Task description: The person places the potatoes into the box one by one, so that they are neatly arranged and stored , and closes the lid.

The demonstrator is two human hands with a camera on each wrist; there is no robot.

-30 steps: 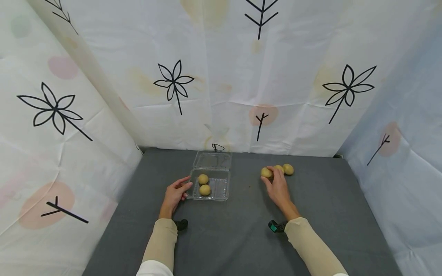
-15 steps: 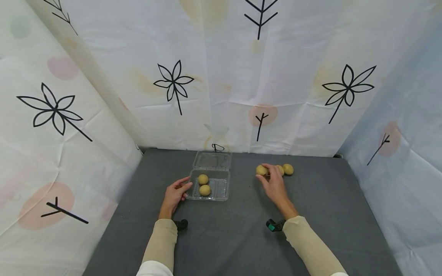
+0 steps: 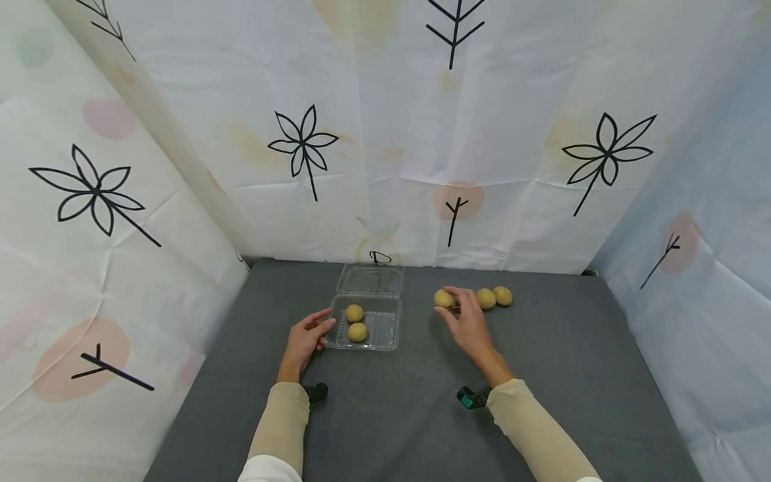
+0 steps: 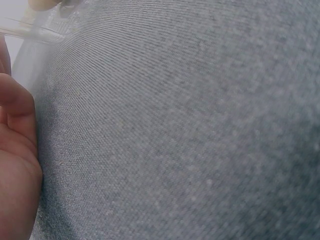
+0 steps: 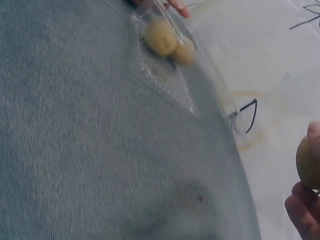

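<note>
My right hand (image 3: 471,327) pinches a small yellow potato (image 3: 444,298) between thumb and fingers. In the right wrist view that potato (image 5: 307,162) shows at the right edge, partly hidden by the fingers. My left hand (image 3: 306,340) holds the left edge of an open clear plastic clamshell container (image 3: 385,343), thumb at the rim. Inside, on the left side, lie a far potato (image 3: 354,312) and a near potato (image 3: 357,332). The left wrist view shows only part of the left hand (image 4: 17,160) and a container corner.
Two more potatoes, one (image 3: 486,298) nearer and one (image 3: 502,295) farther right, lie on the grey table (image 3: 397,415) just right of my right hand. The container's lid (image 3: 370,280) lies folded back towards the patterned cloth wall (image 3: 385,134).
My right hand has moved left with its potato, away from the two potatoes on the table. The left hand and the container have stayed in place.
</note>
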